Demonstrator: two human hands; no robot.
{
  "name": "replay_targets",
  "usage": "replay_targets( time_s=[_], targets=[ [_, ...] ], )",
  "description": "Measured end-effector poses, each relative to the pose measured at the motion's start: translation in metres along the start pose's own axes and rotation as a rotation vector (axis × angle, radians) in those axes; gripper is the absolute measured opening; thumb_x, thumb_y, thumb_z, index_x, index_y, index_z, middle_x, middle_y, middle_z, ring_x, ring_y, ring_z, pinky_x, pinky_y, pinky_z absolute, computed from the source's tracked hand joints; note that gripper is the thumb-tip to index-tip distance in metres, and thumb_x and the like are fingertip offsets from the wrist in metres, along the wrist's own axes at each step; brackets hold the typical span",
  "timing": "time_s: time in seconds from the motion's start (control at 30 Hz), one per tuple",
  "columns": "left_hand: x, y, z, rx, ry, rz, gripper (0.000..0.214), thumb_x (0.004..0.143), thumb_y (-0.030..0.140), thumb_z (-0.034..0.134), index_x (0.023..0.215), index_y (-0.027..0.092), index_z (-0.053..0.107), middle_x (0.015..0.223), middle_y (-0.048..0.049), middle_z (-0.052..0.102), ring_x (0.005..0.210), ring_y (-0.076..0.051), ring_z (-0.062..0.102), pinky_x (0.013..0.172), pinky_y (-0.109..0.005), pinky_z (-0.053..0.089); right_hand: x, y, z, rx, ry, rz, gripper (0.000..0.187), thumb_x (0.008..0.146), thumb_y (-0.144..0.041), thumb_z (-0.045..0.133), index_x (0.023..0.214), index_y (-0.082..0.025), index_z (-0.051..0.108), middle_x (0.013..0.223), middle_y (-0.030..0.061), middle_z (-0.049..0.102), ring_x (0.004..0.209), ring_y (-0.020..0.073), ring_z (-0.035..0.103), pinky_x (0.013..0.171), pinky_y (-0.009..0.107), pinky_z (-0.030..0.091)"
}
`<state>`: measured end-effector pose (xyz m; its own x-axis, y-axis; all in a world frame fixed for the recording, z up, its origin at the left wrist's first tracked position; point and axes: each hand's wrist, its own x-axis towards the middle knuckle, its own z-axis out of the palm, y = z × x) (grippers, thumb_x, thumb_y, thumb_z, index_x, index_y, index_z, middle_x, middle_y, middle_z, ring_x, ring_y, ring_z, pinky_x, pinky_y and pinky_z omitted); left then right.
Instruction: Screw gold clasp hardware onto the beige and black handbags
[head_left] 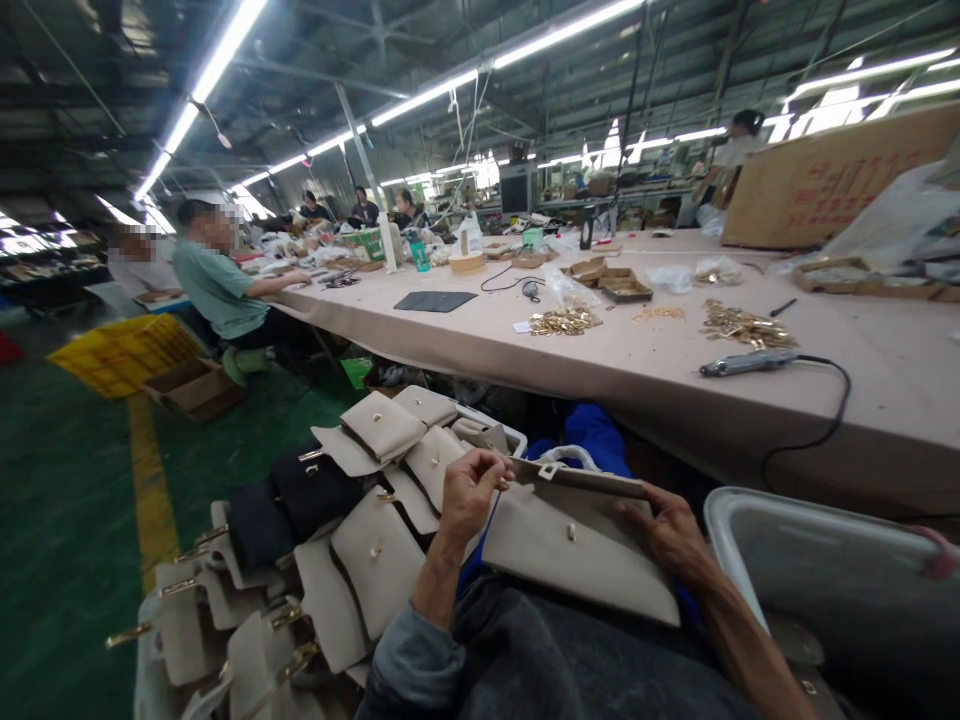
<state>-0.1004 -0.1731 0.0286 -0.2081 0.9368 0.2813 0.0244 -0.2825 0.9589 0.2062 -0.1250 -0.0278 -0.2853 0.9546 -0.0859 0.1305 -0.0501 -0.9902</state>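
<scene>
A beige leather handbag (570,545) lies across my lap below the table edge. My left hand (469,490) is closed in a pinch at the bag's upper left corner, by a small metal fitting. My right hand (664,530) grips the bag's right end, fingers curled over its top edge. Just left of my lap, a bin (499,430) holds a pile of beige handbags (382,500) and a couple of black ones (311,490), several with gold clasps.
A long beige worktable (637,350) carries heaps of gold metal fittings (746,325), a corded electric screwdriver (746,362), small trays and a black mat (435,300). A grey tub (832,570) stands at my right. Other people sit along the table's far left. Yellow crates (120,355) rest on the green floor.
</scene>
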Motion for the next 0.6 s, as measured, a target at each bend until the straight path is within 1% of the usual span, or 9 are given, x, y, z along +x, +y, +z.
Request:
replay_targets(
  time_s=[0.1,0.17,0.2,0.27,0.33,0.37,0.47,0.53,0.6],
  targets=[
    [0.008,-0.002,0.007,0.093,-0.017,-0.072,0.037,0.094,0.048,0.069,0.107,0.013,0.071,0.082,-0.0067,0.073,0.066,-0.018,0.069,0.053,-0.023,0.054,0.006,-0.005,0.005,0.004,-0.023,-0.024,0.062,0.073,-0.057,0.085,0.117,-0.015,0.076,0.108,0.0117,0.075,0.101,0.0347,0.069,0.074,0.033,0.055],
    [0.014,-0.002,0.015,0.191,-0.051,-0.112,0.041,0.098,0.053,0.062,0.107,0.014,0.072,0.079,-0.0055,0.073,0.059,-0.017,0.067,0.049,-0.023,0.050,0.012,-0.002,0.006,0.012,-0.032,-0.027,0.063,0.071,-0.057,0.086,0.116,-0.014,0.076,0.110,0.0122,0.074,0.101,0.0351,0.068,0.074,0.033,0.055],
    [0.016,-0.001,0.019,0.266,-0.017,-0.103,0.042,0.099,0.054,0.059,0.101,0.015,0.073,0.077,-0.0052,0.072,0.057,-0.017,0.066,0.049,-0.023,0.049,0.016,0.002,0.005,0.014,-0.030,-0.027,0.063,0.071,-0.057,0.086,0.117,-0.014,0.076,0.110,0.0121,0.074,0.102,0.0349,0.068,0.074,0.033,0.055],
    [0.021,-0.001,0.027,0.428,0.138,-0.042,0.042,0.100,0.052,0.058,0.086,0.015,0.073,0.074,-0.0057,0.071,0.061,-0.017,0.067,0.056,-0.024,0.050,0.026,0.012,0.002,0.021,-0.026,-0.022,0.063,0.072,-0.056,0.086,0.120,-0.015,0.075,0.111,0.0115,0.074,0.102,0.0340,0.068,0.075,0.033,0.055],
    [0.027,-0.002,0.035,0.474,0.235,-0.053,0.043,0.097,0.053,0.060,0.079,0.016,0.072,0.072,-0.0065,0.072,0.062,-0.018,0.068,0.058,-0.025,0.051,0.036,0.020,-0.002,0.050,-0.040,0.001,0.063,0.074,-0.055,0.085,0.123,-0.016,0.074,0.111,0.0111,0.074,0.099,0.0326,0.068,0.077,0.034,0.055],
    [0.031,-0.004,0.040,0.424,0.211,-0.119,0.046,0.095,0.056,0.062,0.077,0.016,0.072,0.070,-0.0069,0.072,0.058,-0.018,0.067,0.054,-0.025,0.050,0.041,0.021,-0.003,0.067,-0.052,0.018,0.063,0.075,-0.055,0.085,0.124,-0.016,0.074,0.109,0.0109,0.074,0.097,0.0317,0.068,0.077,0.035,0.055],
    [0.044,-0.012,0.064,0.170,0.017,-0.404,0.056,0.087,0.069,0.066,0.076,0.014,0.072,0.063,-0.0081,0.071,0.045,-0.020,0.065,0.040,-0.024,0.045,0.051,0.016,-0.007,0.117,-0.071,0.042,0.066,0.073,-0.061,0.084,0.119,-0.015,0.075,0.101,0.0101,0.073,0.089,0.0293,0.066,0.074,0.035,0.055],
    [0.056,-0.024,0.082,0.083,0.039,-0.500,0.056,0.081,0.068,0.075,0.080,0.011,0.073,0.068,-0.0107,0.074,0.049,-0.021,0.069,0.040,-0.022,0.046,0.059,0.013,-0.010,0.139,-0.063,0.012,0.065,0.073,-0.066,0.081,0.112,-0.015,0.077,0.096,0.0084,0.072,0.087,0.0277,0.065,0.075,0.035,0.054],
    [0.071,-0.043,0.099,-0.027,0.088,-0.552,0.055,0.072,0.057,0.087,0.096,0.009,0.076,0.074,-0.0119,0.077,0.054,-0.021,0.072,0.044,-0.021,0.051,0.075,0.022,-0.015,0.120,-0.056,-0.004,0.062,0.072,-0.068,0.080,0.105,-0.016,0.078,0.094,0.0066,0.071,0.089,0.0272,0.064,0.078,0.035,0.052]
  ],
)
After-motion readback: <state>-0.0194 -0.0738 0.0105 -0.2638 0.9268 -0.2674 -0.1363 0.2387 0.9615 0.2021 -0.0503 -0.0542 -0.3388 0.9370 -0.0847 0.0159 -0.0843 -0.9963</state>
